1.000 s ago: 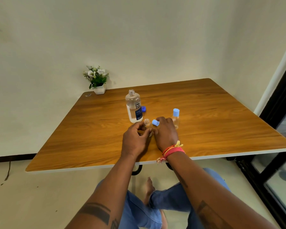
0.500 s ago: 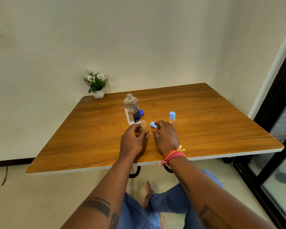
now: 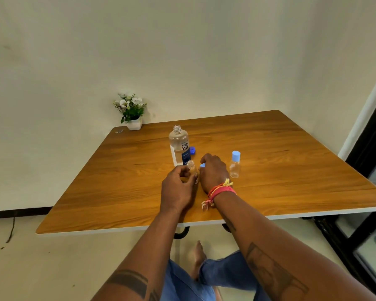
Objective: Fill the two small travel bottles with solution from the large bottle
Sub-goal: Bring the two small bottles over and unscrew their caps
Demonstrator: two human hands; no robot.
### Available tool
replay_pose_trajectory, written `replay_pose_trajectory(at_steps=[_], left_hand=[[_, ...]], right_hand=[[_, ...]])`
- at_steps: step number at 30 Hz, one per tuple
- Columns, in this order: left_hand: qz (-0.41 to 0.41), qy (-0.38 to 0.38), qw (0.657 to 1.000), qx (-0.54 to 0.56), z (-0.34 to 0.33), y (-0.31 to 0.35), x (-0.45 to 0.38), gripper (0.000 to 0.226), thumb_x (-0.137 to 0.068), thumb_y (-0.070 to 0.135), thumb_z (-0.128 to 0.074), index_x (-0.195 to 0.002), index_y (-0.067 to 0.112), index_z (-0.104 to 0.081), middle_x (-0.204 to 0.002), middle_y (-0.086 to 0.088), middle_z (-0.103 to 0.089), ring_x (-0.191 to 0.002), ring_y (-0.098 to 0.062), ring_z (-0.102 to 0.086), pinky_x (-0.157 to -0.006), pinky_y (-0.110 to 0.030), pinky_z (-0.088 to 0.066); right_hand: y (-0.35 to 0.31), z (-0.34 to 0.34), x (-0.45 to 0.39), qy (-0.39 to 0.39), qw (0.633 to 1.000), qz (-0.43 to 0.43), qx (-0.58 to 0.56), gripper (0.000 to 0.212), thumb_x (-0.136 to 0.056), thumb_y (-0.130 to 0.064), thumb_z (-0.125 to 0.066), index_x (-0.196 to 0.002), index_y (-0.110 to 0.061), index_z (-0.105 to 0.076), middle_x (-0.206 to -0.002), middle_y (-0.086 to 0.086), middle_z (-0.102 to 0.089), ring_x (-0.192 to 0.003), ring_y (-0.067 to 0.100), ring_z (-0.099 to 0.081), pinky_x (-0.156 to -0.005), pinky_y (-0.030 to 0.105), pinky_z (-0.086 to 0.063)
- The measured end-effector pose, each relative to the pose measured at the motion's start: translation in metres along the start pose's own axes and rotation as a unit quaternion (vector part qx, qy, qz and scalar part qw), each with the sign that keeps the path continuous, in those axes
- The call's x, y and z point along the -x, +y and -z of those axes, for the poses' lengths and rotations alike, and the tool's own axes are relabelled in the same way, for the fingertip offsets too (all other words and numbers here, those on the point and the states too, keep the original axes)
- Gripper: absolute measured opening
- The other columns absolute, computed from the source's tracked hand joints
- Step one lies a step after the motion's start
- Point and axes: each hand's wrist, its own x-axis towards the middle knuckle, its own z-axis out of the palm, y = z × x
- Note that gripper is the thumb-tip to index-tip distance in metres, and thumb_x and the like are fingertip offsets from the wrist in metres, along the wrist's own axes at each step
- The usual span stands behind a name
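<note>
While the left hand [image 3: 178, 187] is gripping an uncapped small bottle [image 3: 192, 170] upright on the table [image 3: 291, 170], the right hand [image 3: 213, 172] is pinching its light blue cap [image 3: 202, 165] just beside the bottle's mouth. Behind them the large bottle [image 3: 179, 146] is standing open, its dark blue cap [image 3: 192, 150] lying against its right side. Right of the hands, the second small bottle [image 3: 234, 165] is standing capped and apart from them. A potted plant [image 3: 131, 111] is sitting at the far left corner.
</note>
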Motion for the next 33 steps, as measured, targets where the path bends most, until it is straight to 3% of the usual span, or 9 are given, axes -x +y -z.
replay_pose_trajectory(at_steps=[3, 6, 13, 16, 20, 25, 29, 33], left_hand=[[0.002, 0.003, 1.0, -0.005, -0.001, -0.001, -0.001, 0.029, -0.09, 0.036, -0.074, -0.117, 0.026, -0.067, -0.099, 0.013, -0.069, -0.091, -0.004, -0.064, -0.078, -0.023, -0.055], [0.001, 0.004, 1.0, -0.01, -0.002, 0.0, -0.001, 0.03, -0.091, 0.036, -0.073, -0.118, 0.026, -0.066, -0.101, 0.012, -0.068, -0.092, -0.003, -0.064, -0.077, -0.02, -0.053], [0.0, 0.006, 1.0, -0.028, -0.001, 0.004, 0.0, 0.037, -0.091, 0.037, -0.073, -0.125, 0.026, -0.063, -0.11, 0.011, -0.067, -0.1, -0.008, -0.064, -0.082, -0.024, -0.054], [0.0, 0.005, 0.999, -0.034, 0.002, 0.007, 0.005, 0.05, -0.09, 0.041, -0.073, -0.135, 0.032, -0.054, -0.116, 0.014, -0.06, -0.099, -0.008, -0.061, -0.076, -0.022, -0.049], [0.003, 0.016, 0.999, -0.039, 0.008, 0.009, 0.015, 0.059, -0.088, 0.044, -0.075, -0.139, 0.033, -0.048, -0.116, 0.012, -0.056, -0.094, -0.01, -0.061, -0.068, -0.019, -0.045], [-0.003, 0.073, 0.997, 0.016, 0.01, 0.014, 0.039, 0.043, -0.088, 0.031, -0.077, -0.12, 0.025, -0.05, -0.097, 0.005, -0.06, -0.085, -0.013, -0.063, -0.063, -0.016, -0.045], [-0.025, 0.046, 0.998, 0.039, -0.001, 0.025, 0.054, 0.025, -0.091, 0.028, -0.074, -0.106, 0.024, -0.054, -0.089, 0.007, -0.063, -0.078, -0.008, -0.062, -0.061, -0.013, -0.045], [-0.05, 0.009, 0.997, 0.06, -0.023, 0.04, 0.052, 0.02, -0.091, 0.027, -0.074, -0.105, 0.025, -0.059, -0.086, 0.008, -0.064, -0.075, -0.006, -0.063, -0.063, -0.016, -0.049]], right_hand=[[0.001, -0.004, -0.003, 0.028, 0.999, -0.009, -0.021, 0.014, -0.095, -0.012, -0.06, -0.107, -0.018, -0.056, -0.106, 0.008, -0.066, -0.099, 0.029, -0.061, -0.079, 0.04, -0.052], [0.001, -0.006, -0.002, 0.033, 0.999, -0.019, -0.011, 0.012, -0.096, -0.013, -0.06, -0.105, -0.016, -0.053, -0.097, 0.009, -0.07, -0.092, 0.03, -0.064, -0.076, 0.043, -0.055], [0.002, 0.001, 0.003, 0.025, 0.999, -0.022, -0.025, 0.025, -0.096, -0.012, -0.063, -0.117, -0.014, -0.049, -0.102, 0.012, -0.07, -0.093, 0.029, -0.066, -0.069, 0.033, -0.049], [0.008, 0.009, 0.014, 0.037, 0.997, -0.032, -0.058, 0.027, -0.095, -0.007, -0.061, -0.12, -0.013, -0.052, -0.112, 0.01, -0.068, -0.1, 0.026, -0.065, -0.073, 0.029, -0.044], [0.012, 0.016, 0.04, 0.053, 0.995, -0.024, -0.087, 0.022, -0.095, -0.009, -0.065, -0.115, -0.014, -0.058, -0.112, 0.005, -0.068, -0.1, 0.021, -0.065, -0.079, 0.032, -0.053], [0.018, 0.027, 0.066, 0.109, 0.979, -0.059, -0.16, 0.014, -0.094, -0.012, -0.065, -0.105, -0.02, -0.059, -0.103, 0.0, -0.068, -0.093, 0.018, -0.065, -0.079, 0.037, -0.056], [0.023, 0.035, 0.074, 0.158, 0.96, -0.1, -0.211, 0.014, -0.094, -0.019, -0.069, -0.101, -0.025, -0.058, -0.1, -0.003, -0.068, -0.091, 0.017, -0.065, -0.08, 0.038, -0.056], [0.034, 0.043, 0.07, 0.205, 0.935, -0.124, -0.262, 0.019, -0.091, -0.018, -0.073, -0.102, -0.023, -0.059, -0.099, -0.002, -0.069, -0.09, 0.015, -0.066, -0.082, 0.039, -0.057]])
